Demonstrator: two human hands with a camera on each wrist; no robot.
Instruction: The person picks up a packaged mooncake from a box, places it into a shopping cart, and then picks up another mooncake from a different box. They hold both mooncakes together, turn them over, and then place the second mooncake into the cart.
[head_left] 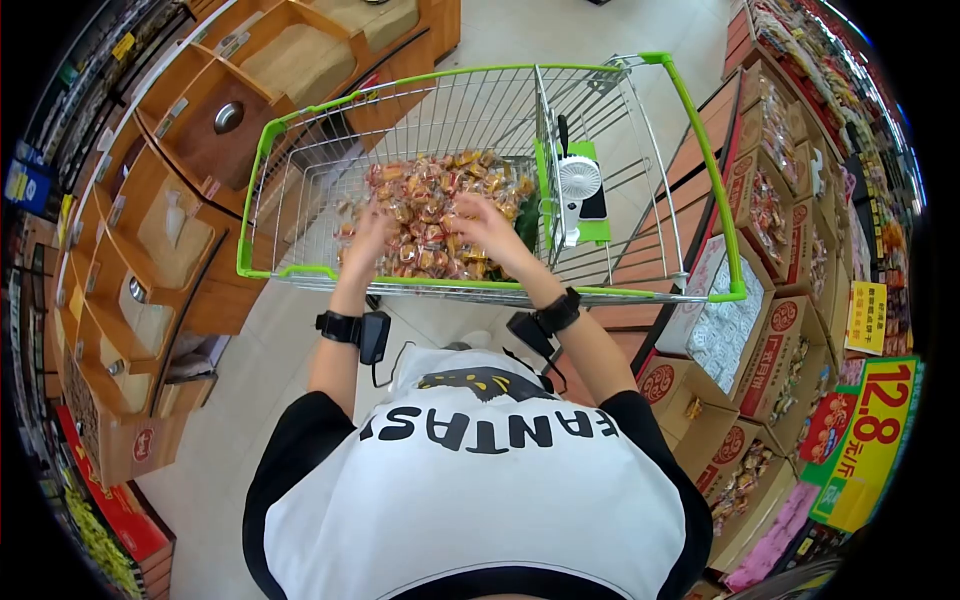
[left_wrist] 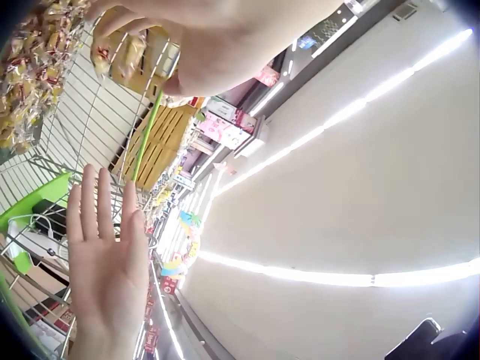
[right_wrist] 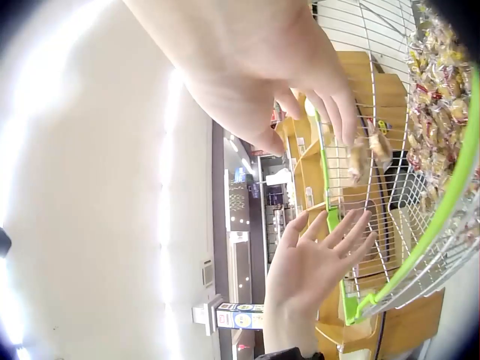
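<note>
**Open Hands Hover Over Cart of Wrapped Sweets**

A shopper's left hand (head_left: 370, 240), at the 9 o'clock side of a pile of wrapped sweets (head_left: 430, 190), and right hand (head_left: 485, 230), at 4 o'clock, are apart from each other, fingers extended and loosely spread. Two wrapped pieces (right_wrist: 370, 152) show near the fingertips; whether they touch is unclear. The pile lies inside the green-trimmed shopping cart (head_left: 480, 68). A white handheld fan (head_left: 578, 180) sits at 2 o'clock from the pile, wooden display bins (head_left: 190, 130) stand at 10, and cardboard boxes (head_left: 795, 325) at 4.
</note>
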